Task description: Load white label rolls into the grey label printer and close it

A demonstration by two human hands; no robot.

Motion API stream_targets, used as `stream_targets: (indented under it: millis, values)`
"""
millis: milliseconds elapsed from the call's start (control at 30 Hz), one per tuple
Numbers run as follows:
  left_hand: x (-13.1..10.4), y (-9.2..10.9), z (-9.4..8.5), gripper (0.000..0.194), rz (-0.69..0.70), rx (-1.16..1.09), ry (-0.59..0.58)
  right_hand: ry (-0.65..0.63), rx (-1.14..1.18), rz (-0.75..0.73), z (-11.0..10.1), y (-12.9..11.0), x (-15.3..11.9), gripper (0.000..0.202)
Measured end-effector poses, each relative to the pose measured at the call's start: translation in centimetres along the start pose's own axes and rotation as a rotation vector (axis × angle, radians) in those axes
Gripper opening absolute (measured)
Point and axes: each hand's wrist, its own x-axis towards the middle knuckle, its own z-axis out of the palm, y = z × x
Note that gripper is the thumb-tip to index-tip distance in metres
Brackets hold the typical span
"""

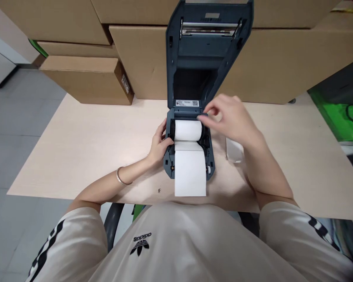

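Note:
A dark blue-grey label printer [211, 156] rests on the table with its lid [173, 58] raised. Inside sits a white label roll [188, 130]. Its paper strip [190, 174] runs out over the front of the printer toward me. My left hand [160, 145] is closed around the printer's left side, thumb on the rim beside the roll. At the right of the hinge, above the roll's right end, is my right hand [228, 117], its thumb and index finger close together in a pinch. Whatever may be between those fingertips is too small to make out.
Cardboard boxes [141, 62] stand along the table's back edge, close behind the raised lid. A smaller box [82, 80] is at the back left. A folded white paper piece [234, 150] lies under my right forearm. A small dark scrap [159, 190] is near the front edge.

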Motion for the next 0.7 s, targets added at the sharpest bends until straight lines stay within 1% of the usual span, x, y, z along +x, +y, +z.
stream_targets:
  millis: [33,100,167,233,300,433,533,633,700]
  values:
    - [-0.1,0.2,0.1,0.1,-0.001,0.001,0.013,-0.093,-0.053,-0.065,0.6,-0.8,-0.2,0.027]
    - [-0.2,0.6,0.4,0.1,-0.007,0.005,0.051,-0.233,-0.166,-0.142,2.3,-2.1,-0.3,0.041]
    - [-0.3,0.8,0.7,0.099,-0.018,0.002,0.079,-0.321,-0.237,-0.171,3.8,-2.7,-0.3,0.06]
    - [-0.4,1.0,0.9,0.098,-0.023,-0.011,0.086,-0.359,-0.26,-0.182,4.9,-2.9,-0.1,0.074]
    - [-0.5,1.1,1.1,0.097,-0.023,-0.017,0.097,-0.364,-0.257,-0.184,5.4,-2.7,0.0,0.078]
    - [-0.6,1.6,1.3,0.096,-0.038,-0.02,0.121,-0.353,-0.237,-0.197,5.6,-2.5,0.2,0.065]
    - [-0.7,2.1,1.3,0.094,-0.046,-0.011,0.105,-0.323,-0.221,-0.198,5.3,-2.5,0.3,0.066]
    - [-0.7,2.2,1.2,0.09,-0.034,0.01,0.096,-0.269,-0.156,-0.181,4.0,-2.5,0.3,0.07]
    - [-0.7,2.2,1.2,0.088,-0.017,0.01,0.085,-0.223,-0.071,-0.172,2.1,-2.4,0.0,0.071]
